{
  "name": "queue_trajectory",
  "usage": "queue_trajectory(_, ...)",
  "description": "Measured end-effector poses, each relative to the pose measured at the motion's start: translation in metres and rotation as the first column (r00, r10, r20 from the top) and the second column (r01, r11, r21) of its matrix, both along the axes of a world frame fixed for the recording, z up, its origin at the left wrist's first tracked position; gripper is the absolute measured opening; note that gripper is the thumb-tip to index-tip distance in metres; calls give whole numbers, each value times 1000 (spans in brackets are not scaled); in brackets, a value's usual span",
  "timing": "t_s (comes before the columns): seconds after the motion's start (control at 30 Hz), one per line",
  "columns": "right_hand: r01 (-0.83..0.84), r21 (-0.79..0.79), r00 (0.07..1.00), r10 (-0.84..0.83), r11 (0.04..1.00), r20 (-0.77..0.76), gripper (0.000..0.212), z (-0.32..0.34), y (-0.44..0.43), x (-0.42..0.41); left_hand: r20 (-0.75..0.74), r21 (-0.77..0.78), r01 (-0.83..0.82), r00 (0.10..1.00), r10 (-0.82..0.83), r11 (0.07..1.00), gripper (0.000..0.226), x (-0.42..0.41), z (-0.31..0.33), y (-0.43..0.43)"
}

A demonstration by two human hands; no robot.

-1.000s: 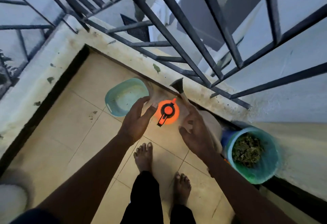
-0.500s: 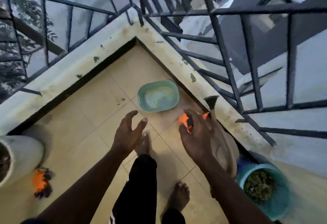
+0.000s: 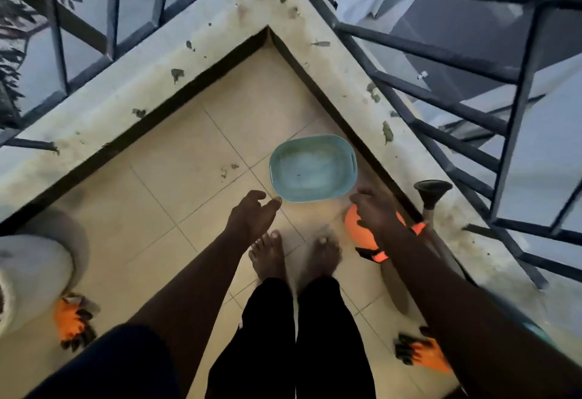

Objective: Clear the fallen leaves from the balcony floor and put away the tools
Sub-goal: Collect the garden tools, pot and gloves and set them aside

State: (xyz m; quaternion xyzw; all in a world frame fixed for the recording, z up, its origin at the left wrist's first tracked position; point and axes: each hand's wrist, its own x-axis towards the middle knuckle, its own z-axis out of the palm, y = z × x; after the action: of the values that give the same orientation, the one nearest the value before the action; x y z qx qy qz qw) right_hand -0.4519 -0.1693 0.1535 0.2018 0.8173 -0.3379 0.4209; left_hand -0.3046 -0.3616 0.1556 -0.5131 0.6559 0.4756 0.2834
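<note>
The left hand [image 3: 252, 212] hovers with fingers loosely spread beside the teal basin [image 3: 313, 168], which sits near the floor's [image 3: 176, 184] far corner. The right hand [image 3: 374, 209] lies over the watering can [image 3: 353, 228] by the right edge; I cannot tell whether it grips. Leaf scraps [image 3: 228, 170] lie left of the basin.

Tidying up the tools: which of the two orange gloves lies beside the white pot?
The left glove, on the floor right by the white pot. The right glove lies apart from it, partly hidden by the right forearm.

Home balcony corner, tiled floor [image 3: 176, 178], stained concrete ledge [image 3: 126, 105], dark metal railing [image 3: 441, 102], watering can [image 3: 393, 260]
</note>
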Motion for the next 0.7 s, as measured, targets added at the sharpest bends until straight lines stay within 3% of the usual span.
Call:
queue_trajectory(0.23,-356,166,923,374,920,-94,30,-64,-17,-38,41,-58,82,996,-80,995,64,-25,-69,-14)
queue_trajectory(0.33,-434,283,868,481,856,-123,73,-106,-26,-58,102,-115,106,990,-94,988,68,-34,-113,-21)
queue_trajectory(0.5,-600,386,731,676,701,-91,42,-148,-32,-83,124,-67,94,989,-85,993,63,-48,-172,-28)
queue_trajectory(0.6,-591,384,733,671,709,-111,37,-153,-31,-92,115,-74,80,991,-71,994,39,-54,-187,-32)
queue_trajectory(0.7,-551,342,785,612,761,-97,34,-147,-34,-97,106,-114,7,994,6,993,39,-67,-165,-50)
